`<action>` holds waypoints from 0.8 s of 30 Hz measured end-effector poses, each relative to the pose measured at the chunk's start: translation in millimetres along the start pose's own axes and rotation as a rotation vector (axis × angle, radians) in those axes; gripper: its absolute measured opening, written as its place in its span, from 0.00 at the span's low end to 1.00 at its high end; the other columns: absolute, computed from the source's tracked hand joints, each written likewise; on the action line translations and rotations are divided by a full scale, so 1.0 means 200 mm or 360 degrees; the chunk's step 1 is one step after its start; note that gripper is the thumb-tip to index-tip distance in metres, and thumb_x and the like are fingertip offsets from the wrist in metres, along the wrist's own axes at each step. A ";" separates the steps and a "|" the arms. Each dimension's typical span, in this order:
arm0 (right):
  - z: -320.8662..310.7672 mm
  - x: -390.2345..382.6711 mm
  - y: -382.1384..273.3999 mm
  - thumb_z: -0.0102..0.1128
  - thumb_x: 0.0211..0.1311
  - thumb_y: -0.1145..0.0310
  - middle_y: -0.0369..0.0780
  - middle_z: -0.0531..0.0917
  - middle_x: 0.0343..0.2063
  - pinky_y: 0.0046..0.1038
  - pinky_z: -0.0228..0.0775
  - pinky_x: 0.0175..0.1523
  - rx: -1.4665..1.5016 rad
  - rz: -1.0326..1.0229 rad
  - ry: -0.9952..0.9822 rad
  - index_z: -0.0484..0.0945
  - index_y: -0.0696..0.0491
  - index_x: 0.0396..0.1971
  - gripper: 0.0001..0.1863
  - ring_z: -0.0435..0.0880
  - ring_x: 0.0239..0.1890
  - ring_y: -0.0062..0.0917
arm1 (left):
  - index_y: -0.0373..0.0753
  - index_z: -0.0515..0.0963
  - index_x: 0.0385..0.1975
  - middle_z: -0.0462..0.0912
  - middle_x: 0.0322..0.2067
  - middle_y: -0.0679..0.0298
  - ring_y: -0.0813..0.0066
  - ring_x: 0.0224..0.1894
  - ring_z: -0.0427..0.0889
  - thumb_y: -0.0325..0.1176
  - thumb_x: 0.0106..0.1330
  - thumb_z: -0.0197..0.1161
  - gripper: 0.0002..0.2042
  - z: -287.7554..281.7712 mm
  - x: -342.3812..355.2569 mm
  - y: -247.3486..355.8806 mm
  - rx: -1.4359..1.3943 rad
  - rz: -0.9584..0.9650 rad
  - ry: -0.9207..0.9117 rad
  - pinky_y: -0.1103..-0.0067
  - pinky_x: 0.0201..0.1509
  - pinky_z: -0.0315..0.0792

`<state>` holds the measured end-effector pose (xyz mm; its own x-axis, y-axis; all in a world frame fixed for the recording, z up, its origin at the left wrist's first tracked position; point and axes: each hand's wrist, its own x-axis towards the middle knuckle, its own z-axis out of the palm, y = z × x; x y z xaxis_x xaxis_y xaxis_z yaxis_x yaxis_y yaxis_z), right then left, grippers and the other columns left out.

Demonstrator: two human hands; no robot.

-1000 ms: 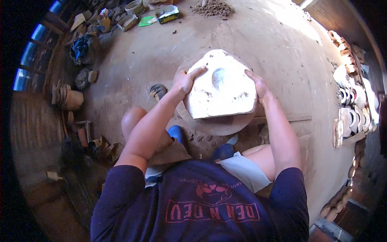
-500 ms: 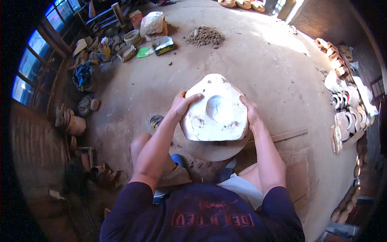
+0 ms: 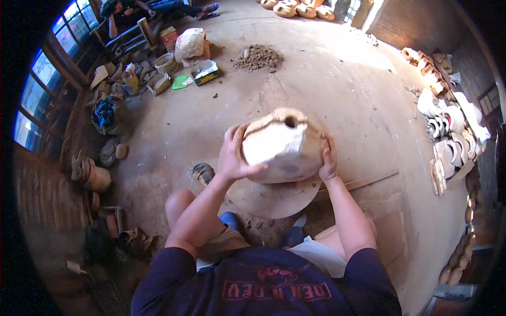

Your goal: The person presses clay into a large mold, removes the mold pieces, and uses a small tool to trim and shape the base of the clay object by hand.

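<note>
A chunky whitish plaster mould [image 3: 282,155] is held up in front of me, tilted so that a small round hole in its far upper edge shows. My left hand [image 3: 235,157] grips its left side, thumb along the near face and fingers round the back. On the opposite side, my right hand [image 3: 328,157] is closed round the edge. Both hands bear the mould over a round flat disc [image 3: 266,204] between my knees. The mould's underside is hidden.
A wooden strip [image 3: 371,179] lies right of the disc. Beyond are a heap of crumbled clay [image 3: 259,57], a pale block [image 3: 191,45] and an open box [image 3: 204,72]. Curved mould pieces [image 3: 448,131] line the right. Another person [image 3: 126,13] reclines far left.
The mould has been turned in my hands: its face with the round hollow has gone from view, and the edge with the small hole now shows. My left hand has shifted its grip.
</note>
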<state>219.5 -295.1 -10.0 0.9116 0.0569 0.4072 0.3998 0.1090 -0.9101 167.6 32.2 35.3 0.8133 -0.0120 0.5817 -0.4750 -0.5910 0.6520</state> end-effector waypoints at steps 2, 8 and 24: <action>-0.02 -0.11 -0.02 0.61 0.67 0.30 0.40 0.75 0.63 0.36 0.58 0.75 -0.0017 0.0023 -0.0053 0.66 0.55 0.72 0.49 0.72 0.67 0.30 | 0.29 0.70 0.66 0.72 0.60 0.41 0.41 0.62 0.72 0.70 0.37 0.79 0.60 -0.02 -0.13 -0.01 0.0117 0.0201 0.0008 0.54 0.68 0.68; -0.04 -0.03 -0.32 0.52 0.69 0.25 0.49 0.78 0.62 0.36 0.59 0.76 -0.0544 0.0046 -0.0281 0.68 0.58 0.71 0.51 0.73 0.69 0.36 | 0.27 0.66 0.66 0.71 0.60 0.41 0.42 0.62 0.72 0.75 0.37 0.79 0.63 -0.09 -0.07 0.05 0.0119 0.0287 -0.0094 0.55 0.67 0.68; 0.31 0.26 -0.52 0.40 0.72 0.25 0.55 0.87 0.44 0.43 0.77 0.55 -0.1118 -0.0146 -0.0340 0.85 0.59 0.52 0.47 0.86 0.50 0.51 | 0.28 0.71 0.63 0.84 0.49 0.43 0.42 0.54 0.85 0.74 0.39 0.77 0.60 -0.03 0.30 0.32 0.0220 0.0157 -0.0504 0.58 0.60 0.78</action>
<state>219.1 -241.7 109.4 0.8615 0.2778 0.4251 0.5063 -0.5340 -0.6771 182.9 -1.3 115.2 0.8398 -0.3110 0.4450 -0.5242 -0.6776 0.5158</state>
